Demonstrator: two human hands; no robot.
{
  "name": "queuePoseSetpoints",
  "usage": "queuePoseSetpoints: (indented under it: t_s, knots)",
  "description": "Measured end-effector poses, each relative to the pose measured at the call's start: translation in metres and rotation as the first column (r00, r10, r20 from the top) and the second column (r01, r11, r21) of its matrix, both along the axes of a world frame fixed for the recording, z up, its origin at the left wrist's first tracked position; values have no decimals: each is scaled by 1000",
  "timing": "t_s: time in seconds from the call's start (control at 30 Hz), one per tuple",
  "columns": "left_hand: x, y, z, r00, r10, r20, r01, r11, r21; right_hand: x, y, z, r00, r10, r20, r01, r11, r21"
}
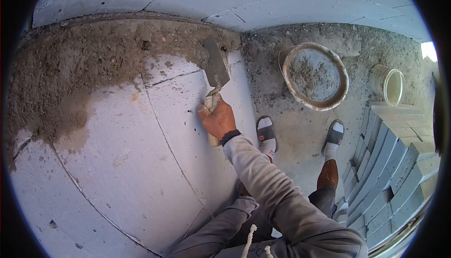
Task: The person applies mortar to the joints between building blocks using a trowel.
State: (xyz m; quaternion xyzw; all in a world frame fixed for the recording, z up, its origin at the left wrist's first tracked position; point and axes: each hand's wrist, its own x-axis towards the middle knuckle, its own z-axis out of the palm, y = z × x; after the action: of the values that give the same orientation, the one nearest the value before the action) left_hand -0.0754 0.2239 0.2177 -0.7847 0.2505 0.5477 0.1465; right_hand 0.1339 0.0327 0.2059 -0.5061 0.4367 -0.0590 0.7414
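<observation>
My right hand (218,119) grips the pale handle of a trowel (216,64). Its steel blade points away from me and rests at the edge of a layer of wet brown mortar (75,65). The mortar is spread over the top of a wall of large pale grey blocks (127,164). The near part of the block surface is bare, with thin joints showing. Only the grey sleeve (218,227) of my left arm shows at the bottom; the left hand itself is hidden behind my right arm.
On the concrete floor to the right stand a round basin (345,77) of mortar and a white bucket (387,85). Grey blocks (390,164) are stacked at the right. My feet in sandals (267,133) stand next to the wall.
</observation>
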Motion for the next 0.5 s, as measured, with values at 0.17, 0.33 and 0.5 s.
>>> queuePoseSetpoints:
  t_s: [0.17,0.33,0.5]
  knots:
    - [-1,-4,1,1000,10,3,-10,1000,22,-17,11,21,995,92,37,-86,989,-122]
    - [-10,-15,-4,1000,-6,13,6,999,54,-34,8,35,979,60,195,-44,995,-86]
    - [-3,-28,-7,999,14,39,-17,997,72,-92,-38,6,818,-239,523,-280,629,725]
